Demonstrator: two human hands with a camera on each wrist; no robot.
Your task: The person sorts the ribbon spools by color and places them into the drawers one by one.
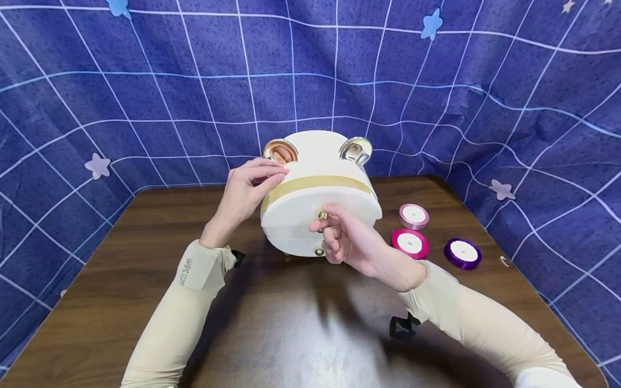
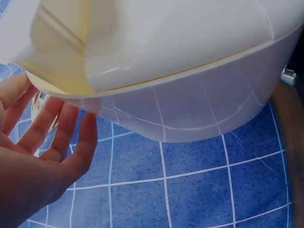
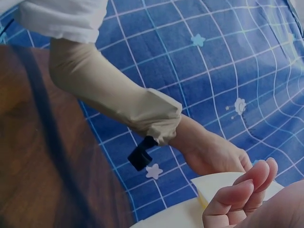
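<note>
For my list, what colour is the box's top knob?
The knob is gold; head view shows it best.

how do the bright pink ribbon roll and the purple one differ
The bright pink roll lies nearer the white box, while the purple roll lies farther right, toward the table edge. The bright pink roll sits close beside the pale pink roll; the purple roll sits apart. Both lie flat, with round white centres.

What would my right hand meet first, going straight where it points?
Probably the upper gold knob on the front of the white box; your fingers look close to it, though whether they touch is unclear.
</note>
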